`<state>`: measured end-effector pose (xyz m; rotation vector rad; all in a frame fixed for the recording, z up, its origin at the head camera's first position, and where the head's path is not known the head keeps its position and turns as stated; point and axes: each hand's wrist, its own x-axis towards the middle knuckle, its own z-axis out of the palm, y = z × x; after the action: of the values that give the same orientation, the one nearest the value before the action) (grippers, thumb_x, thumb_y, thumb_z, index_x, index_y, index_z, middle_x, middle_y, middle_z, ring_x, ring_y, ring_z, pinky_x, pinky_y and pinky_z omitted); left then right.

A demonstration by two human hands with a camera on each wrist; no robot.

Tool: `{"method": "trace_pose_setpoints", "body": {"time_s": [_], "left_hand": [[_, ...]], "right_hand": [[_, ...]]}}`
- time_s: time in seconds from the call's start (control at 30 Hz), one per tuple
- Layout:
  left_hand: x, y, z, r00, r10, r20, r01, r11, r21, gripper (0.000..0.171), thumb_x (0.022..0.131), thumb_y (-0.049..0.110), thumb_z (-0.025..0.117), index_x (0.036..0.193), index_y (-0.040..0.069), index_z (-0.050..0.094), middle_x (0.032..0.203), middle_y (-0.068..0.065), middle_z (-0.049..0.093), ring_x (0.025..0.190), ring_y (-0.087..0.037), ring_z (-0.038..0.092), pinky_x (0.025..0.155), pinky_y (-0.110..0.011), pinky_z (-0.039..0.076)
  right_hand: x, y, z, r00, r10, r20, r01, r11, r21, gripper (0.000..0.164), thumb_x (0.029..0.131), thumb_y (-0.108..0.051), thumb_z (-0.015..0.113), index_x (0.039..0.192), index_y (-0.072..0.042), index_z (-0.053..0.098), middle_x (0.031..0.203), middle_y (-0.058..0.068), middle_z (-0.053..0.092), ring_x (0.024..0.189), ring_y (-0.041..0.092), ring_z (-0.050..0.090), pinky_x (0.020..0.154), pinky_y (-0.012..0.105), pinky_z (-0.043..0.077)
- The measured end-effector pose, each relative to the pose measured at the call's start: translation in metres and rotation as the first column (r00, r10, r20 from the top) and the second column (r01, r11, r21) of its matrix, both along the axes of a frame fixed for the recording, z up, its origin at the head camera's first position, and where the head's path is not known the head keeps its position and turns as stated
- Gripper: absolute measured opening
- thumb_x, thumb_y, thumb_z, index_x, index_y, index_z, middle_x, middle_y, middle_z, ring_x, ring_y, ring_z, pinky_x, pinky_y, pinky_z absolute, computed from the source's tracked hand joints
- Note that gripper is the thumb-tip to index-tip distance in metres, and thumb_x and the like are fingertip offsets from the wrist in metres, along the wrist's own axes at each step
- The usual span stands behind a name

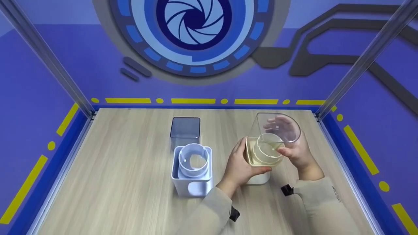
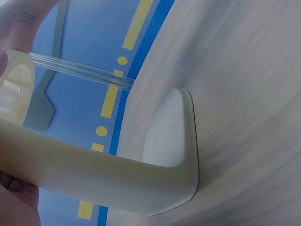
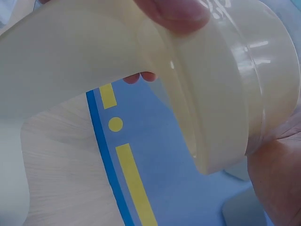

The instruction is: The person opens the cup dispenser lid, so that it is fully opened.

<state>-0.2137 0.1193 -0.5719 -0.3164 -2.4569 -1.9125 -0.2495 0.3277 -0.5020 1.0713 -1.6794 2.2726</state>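
Note:
Both hands hold a clear container (image 1: 265,152) with a cream base and a round cream collar, tilted above the table at right of centre. My left hand (image 1: 240,163) grips its left side, thumb on the lower edge. My right hand (image 1: 295,151) holds the right side, its fingers showing through the clear wall. In the left wrist view the cream base (image 2: 94,176) fills the lower frame. The right wrist view shows a thumb (image 3: 178,12) pressing on the cream collar (image 3: 225,94). A white piece (image 1: 259,179) sits on the table just under the container.
A white square housing (image 1: 192,182) with a round white ring (image 1: 194,160) inside stands left of my hands. Behind it stands a grey tinted box (image 1: 185,128). Metal frame posts (image 1: 359,68) rise at the table's (image 1: 124,169) back corners; blue and yellow walls surround it.

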Motion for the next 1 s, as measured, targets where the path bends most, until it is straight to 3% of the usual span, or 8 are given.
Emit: {"method": "trace_pose_setpoints", "body": {"time_s": [0.5,0.63,0.77,1.0], "left_hand": [[-0.001,0.0,-0.003,0.999,-0.017,-0.03,0.018,0.999,0.027,0.132,0.062,0.046,0.113,0.172,0.019,0.045,0.171,0.002,0.056,0.154,-0.018,0.056,0.133,-0.042,0.047],[0.0,0.0,-0.003,1.0,-0.019,-0.024,0.02,1.0,0.019,0.136,0.062,0.046,0.113,0.174,0.017,0.043,0.174,-0.001,0.053,0.159,-0.021,0.053,0.135,-0.042,0.044],[0.0,0.0,-0.001,1.0,-0.019,-0.015,0.019,0.999,0.026,0.134,0.061,0.047,0.113,0.173,0.022,0.044,0.173,0.003,0.054,0.158,-0.018,0.053,0.136,-0.041,0.043],[-0.001,0.001,-0.002,1.0,-0.016,-0.008,0.017,0.999,0.043,0.128,0.061,0.047,0.113,0.169,0.027,0.048,0.165,0.009,0.058,0.15,-0.012,0.057,0.132,-0.039,0.047]], "right_hand": [[0.0,-0.002,0.011,1.0,-0.012,-0.001,0.012,0.999,0.047,0.091,0.078,0.007,0.089,0.16,0.004,0.05,0.152,0.017,0.068,0.137,0.032,0.071,0.12,0.041,0.058],[0.002,-0.005,0.021,1.0,0.014,-0.02,-0.015,0.999,-0.04,0.091,0.076,0.007,0.091,0.158,0.008,0.05,0.151,0.022,0.068,0.135,0.035,0.072,0.119,0.043,0.061],[0.001,-0.007,0.04,0.998,0.042,-0.048,-0.049,0.985,-0.165,0.091,0.077,0.005,0.093,0.156,0.01,0.05,0.15,0.027,0.066,0.134,0.039,0.072,0.116,0.044,0.063],[-0.001,-0.002,0.063,0.997,-0.005,-0.079,-0.012,0.975,-0.222,0.09,0.071,0.007,0.093,0.152,0.011,0.053,0.146,0.029,0.068,0.134,0.04,0.072,0.113,0.042,0.065]]}}
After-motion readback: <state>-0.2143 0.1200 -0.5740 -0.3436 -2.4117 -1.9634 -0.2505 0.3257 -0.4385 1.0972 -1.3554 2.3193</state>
